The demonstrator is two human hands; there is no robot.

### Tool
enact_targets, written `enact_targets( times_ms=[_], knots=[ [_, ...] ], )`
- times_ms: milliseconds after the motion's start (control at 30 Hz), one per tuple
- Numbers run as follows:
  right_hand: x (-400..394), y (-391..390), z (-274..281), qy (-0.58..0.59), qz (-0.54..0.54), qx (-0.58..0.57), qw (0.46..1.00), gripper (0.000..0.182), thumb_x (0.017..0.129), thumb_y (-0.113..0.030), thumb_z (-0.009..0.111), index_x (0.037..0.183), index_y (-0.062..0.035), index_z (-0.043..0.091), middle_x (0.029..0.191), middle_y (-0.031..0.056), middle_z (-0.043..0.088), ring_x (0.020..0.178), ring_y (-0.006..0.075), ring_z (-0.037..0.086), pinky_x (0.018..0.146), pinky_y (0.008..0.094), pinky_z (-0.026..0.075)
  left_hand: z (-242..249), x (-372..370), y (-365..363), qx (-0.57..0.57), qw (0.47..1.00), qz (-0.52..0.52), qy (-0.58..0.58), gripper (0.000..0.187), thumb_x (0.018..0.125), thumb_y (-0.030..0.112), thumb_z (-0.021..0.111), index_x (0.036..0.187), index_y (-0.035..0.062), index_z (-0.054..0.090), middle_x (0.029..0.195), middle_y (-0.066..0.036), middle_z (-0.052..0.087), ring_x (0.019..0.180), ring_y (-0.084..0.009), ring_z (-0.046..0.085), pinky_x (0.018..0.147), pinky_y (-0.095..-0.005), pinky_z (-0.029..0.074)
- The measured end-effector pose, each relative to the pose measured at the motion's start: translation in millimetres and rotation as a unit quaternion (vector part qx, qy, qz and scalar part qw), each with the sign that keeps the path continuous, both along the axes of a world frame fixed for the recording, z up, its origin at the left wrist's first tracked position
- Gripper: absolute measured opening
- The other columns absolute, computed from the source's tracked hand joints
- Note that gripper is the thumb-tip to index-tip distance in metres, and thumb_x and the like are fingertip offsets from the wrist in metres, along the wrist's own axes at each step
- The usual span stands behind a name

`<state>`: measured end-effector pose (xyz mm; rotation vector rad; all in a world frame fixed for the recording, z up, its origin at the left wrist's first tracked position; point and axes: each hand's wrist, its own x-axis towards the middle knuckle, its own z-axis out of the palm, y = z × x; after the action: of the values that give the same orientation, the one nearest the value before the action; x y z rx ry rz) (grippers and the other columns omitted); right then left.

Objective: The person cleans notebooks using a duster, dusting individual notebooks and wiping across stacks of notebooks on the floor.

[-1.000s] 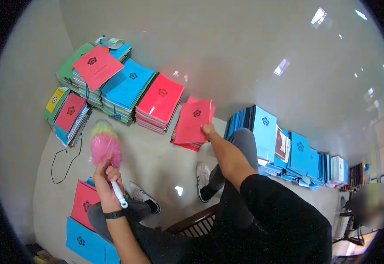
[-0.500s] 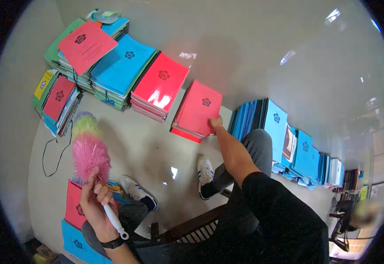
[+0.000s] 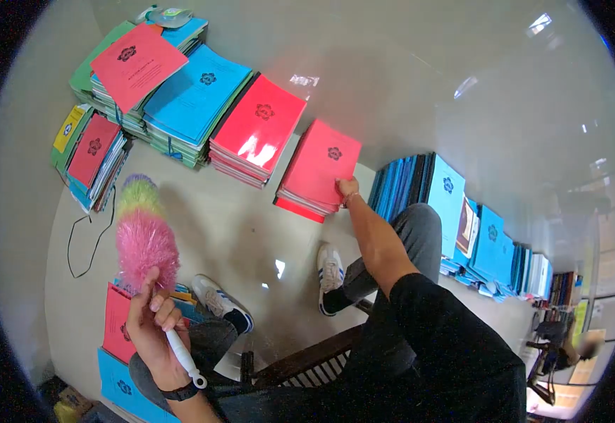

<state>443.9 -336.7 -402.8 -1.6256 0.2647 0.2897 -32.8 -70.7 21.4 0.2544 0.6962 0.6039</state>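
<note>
My left hand [image 3: 154, 333] is closed around the white handle [image 3: 182, 356] of a fluffy duster [image 3: 146, 247]. Its bristles run from pink through yellow-green to purple and point away from me over the floor. Farther forward, my right hand [image 3: 347, 190] grips the right edge of a stack of pink booklets [image 3: 321, 162]; the fingertips are partly hidden there. A brighter red booklet [image 3: 300, 209] sticks out beneath that stack. Just left of it stands a taller stack of glossy red booklets [image 3: 259, 123].
Blue booklets [image 3: 198, 95] and more piles line the wall at left, a plastic bottle [image 3: 170, 17] on top. Upright blue folders [image 3: 399, 187] stand at right. A black cord [image 3: 94, 247] lies on the floor. Red and blue booklets [image 3: 118, 377] are beside my leg. Another person [image 3: 568, 352] is at far right.
The view has shifted slightly, so the stacks sit a little higher in the picture. Both hands keep their holds. The person in the background has moved a little lower in view.
</note>
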Motion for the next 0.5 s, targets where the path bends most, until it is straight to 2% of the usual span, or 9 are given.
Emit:
enact_targets(
  times_ms=[33,100,233,400,500],
  knots=[
    [3,0,-5,0.0,-0.001,0.001,1.0,0.02,0.079,-0.002,0.064,0.099,0.0026,0.063,0.081,0.0094,0.069,0.065,0.019,0.063,0.057,0.0347,0.052,0,0,0,0.004,1.0,0.004,0.004,0.038,0.097,0.014,0.052,0.129,-0.0069,0.049,0.075,-0.002,0.043,0.053,-0.0064,0.036,0.043,-0.0194,0.037],
    [7,-1,-16,-0.023,-0.009,-0.023,0.999,0.021,0.08,0.002,0.066,0.101,-0.0017,0.06,0.071,0.0067,0.063,0.055,0.0166,0.056,0.049,0.0329,0.046,0,0,0,0.009,1.0,0.006,0.008,0.038,0.097,0.014,0.051,0.129,-0.0068,0.049,0.075,-0.003,0.043,0.053,-0.0063,0.036,0.043,-0.0193,0.037],
    [15,-3,-47,-0.034,-0.033,0.026,0.999,0.023,0.08,0.003,0.064,0.102,-0.0022,0.06,0.072,0.0073,0.063,0.055,0.0167,0.057,0.049,0.0329,0.046,-1,-1,0,0.002,1.0,-0.004,0.001,0.038,0.097,0.014,0.051,0.129,-0.0069,0.049,0.075,-0.003,0.043,0.053,-0.0063,0.036,0.043,-0.0193,0.037],
    [24,-8,-68,-0.086,-0.005,-0.013,0.996,0.031,0.081,0.003,0.064,0.111,-0.0003,0.06,0.081,0.0088,0.067,0.063,0.0178,0.061,0.054,0.0332,0.049,-2,-1,2,0.004,1.0,-0.01,0.01,0.038,0.097,0.015,0.05,0.128,-0.0074,0.049,0.075,-0.003,0.043,0.052,-0.0062,0.036,0.043,-0.0195,0.037],
    [23,-6,-60,-0.055,-0.012,-0.029,0.998,0.032,0.08,0.003,0.066,0.112,0.0,0.06,0.087,0.0098,0.069,0.068,0.0192,0.064,0.057,0.0339,0.052,-3,-2,2,-0.003,1.0,-0.01,-0.009,0.039,0.098,0.015,0.05,0.129,-0.0076,0.049,0.075,-0.003,0.043,0.052,-0.0062,0.036,0.043,-0.0196,0.037]
  ],
)
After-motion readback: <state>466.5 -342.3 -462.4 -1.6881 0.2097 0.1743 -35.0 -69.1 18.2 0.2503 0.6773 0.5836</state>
